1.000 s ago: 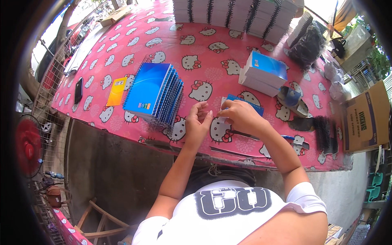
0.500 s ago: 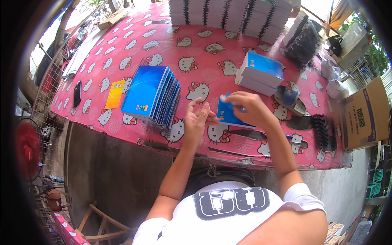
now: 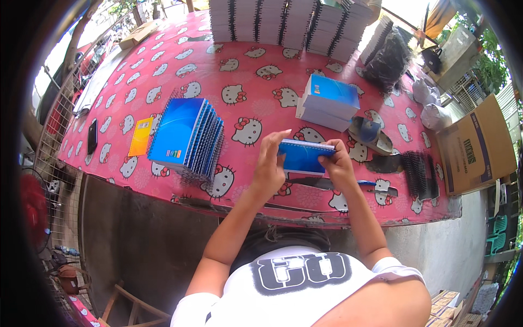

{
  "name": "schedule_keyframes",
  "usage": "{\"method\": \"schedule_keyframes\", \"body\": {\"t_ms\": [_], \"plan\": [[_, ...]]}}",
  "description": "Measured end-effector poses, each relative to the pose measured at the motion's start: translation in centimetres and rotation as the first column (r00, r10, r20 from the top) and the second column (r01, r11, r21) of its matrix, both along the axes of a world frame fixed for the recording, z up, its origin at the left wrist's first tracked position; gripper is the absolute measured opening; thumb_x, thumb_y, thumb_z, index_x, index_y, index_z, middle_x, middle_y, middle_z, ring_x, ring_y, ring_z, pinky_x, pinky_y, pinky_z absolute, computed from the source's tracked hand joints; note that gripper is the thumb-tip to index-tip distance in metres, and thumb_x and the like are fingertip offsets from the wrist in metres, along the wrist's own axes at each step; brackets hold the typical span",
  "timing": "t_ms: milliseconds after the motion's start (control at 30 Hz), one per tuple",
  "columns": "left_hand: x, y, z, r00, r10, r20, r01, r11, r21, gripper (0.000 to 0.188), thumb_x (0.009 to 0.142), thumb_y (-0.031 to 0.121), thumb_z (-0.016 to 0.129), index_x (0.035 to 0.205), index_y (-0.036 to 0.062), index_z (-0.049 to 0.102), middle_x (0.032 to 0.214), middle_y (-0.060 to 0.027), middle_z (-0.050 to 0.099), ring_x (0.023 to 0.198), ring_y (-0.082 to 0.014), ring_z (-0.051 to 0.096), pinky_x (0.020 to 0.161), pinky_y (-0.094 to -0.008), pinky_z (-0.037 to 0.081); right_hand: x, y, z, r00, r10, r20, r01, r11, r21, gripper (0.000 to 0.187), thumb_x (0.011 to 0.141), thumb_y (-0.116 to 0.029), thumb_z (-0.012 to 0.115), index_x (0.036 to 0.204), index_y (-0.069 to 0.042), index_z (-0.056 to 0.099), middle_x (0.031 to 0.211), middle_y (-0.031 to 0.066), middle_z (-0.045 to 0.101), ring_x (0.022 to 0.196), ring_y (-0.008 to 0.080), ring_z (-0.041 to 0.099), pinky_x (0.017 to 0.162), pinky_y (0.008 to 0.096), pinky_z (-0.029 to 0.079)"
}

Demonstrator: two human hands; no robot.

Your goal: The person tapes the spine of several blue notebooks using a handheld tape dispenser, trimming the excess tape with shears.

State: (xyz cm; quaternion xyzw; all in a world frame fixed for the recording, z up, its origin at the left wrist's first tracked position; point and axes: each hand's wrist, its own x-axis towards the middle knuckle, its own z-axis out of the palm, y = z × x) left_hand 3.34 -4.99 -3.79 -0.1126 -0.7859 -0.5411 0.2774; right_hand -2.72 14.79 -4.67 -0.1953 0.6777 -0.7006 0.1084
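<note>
notebook (image 3: 303,159) is held with long axis left-right, right end pinched by right hand (image 3: 340,165), left hand (image 3: 267,170) placed at left end, grip can't be told.

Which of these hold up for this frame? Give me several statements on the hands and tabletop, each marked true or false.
1. The right hand grips a blue notebook. True.
2. The black phone lies left of the yellow booklet. True.
3. The left hand rests on the phone. False: it is at the gripped notebook's left end.
4. The yellow booklet tops the stack of blue notebooks. False: it lies left of that stack.
</note>
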Motion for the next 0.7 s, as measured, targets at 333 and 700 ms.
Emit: {"method": "schedule_keyframes", "body": {"t_ms": [333,700], "plan": [[0.1,2.9,0.9,0.960,0.272,-0.060,-0.270,0.853,-0.447,0.039,0.083,0.016,0.069,0.120,0.0186,0.060,0.126,-0.0129,0.051,0.116,-0.0291,0.052,0.108,-0.0608,0.019,0.5,-0.4,-3.3,0.980,-0.037,-0.194,0.050,0.997,0.063,0.034,0.083,0.008,0.065,0.106,-0.006,0.045,0.106,0.0045,0.053,0.095,0.0120,0.051,0.083,0.0263,0.044],[-1.6,3.2,1.8,0.987,0.147,-0.064,-0.160,0.912,-0.378,0.013,0.073,0.020,0.080,0.085,0.0148,0.077,0.082,0.0047,0.070,0.080,-0.0162,0.053,0.085,-0.0329,0.034,-4.2,27.3,-1.5,0.601,-0.361,-0.713,0.734,-0.103,0.671,0.026,0.074,-0.020,0.078,0.093,-0.006,0.068,0.094,0.0147,0.063,0.091,0.0329,0.062,0.081,0.0439,0.050]]}}
